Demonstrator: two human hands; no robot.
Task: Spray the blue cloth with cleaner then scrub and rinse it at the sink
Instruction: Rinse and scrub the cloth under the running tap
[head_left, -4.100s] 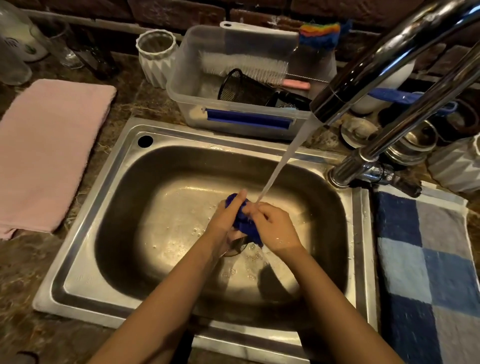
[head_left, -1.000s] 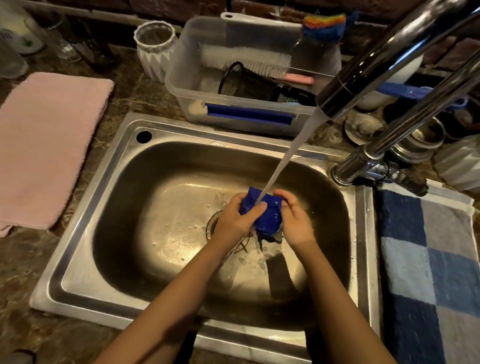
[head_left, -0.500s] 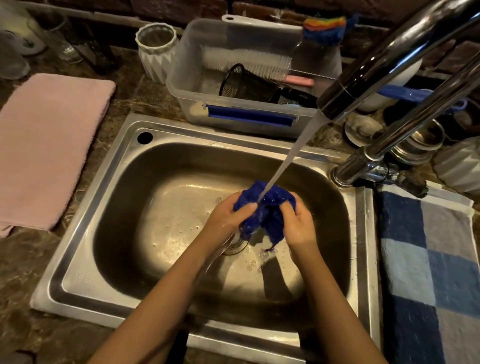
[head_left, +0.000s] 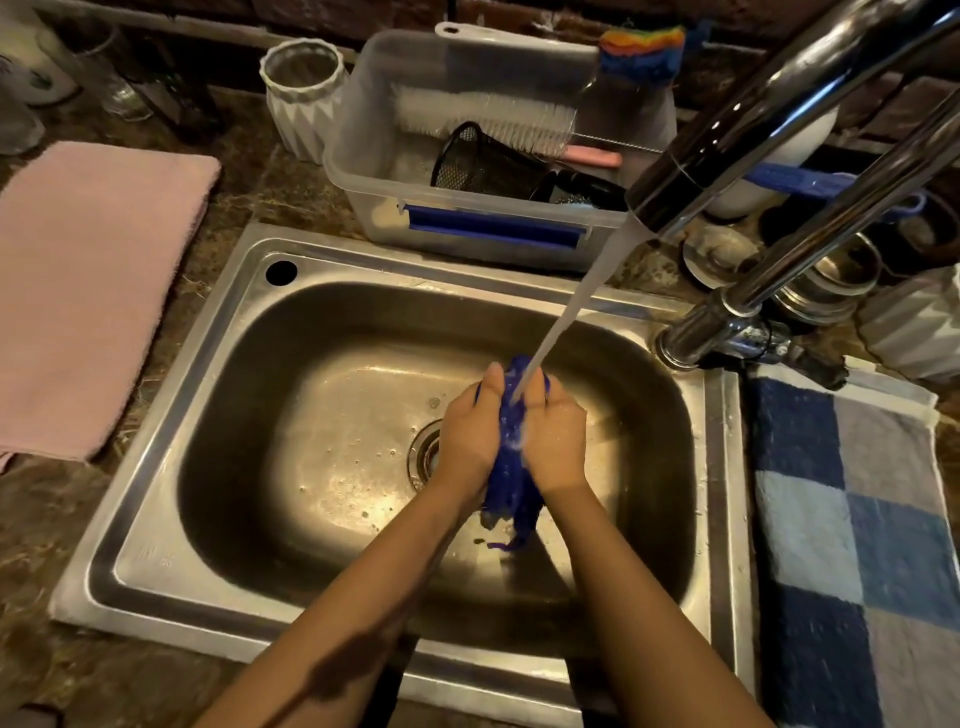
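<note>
At centre frame over the sink (head_left: 223, 467), left hand (head_left: 467, 431) and right hand (head_left: 555, 441) clasp the blue cloth (head_left: 511, 470), mostly hidden between them, its long axis running up-down, tail lowermost.

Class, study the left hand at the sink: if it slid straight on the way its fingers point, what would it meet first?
The left hand would probably reach the sink's back wall, passing just left of the water stream; depth is unclear.

Dark brick wall (head_left: 337, 13), mottled stone countertop (head_left: 249, 182), dim light
</note>
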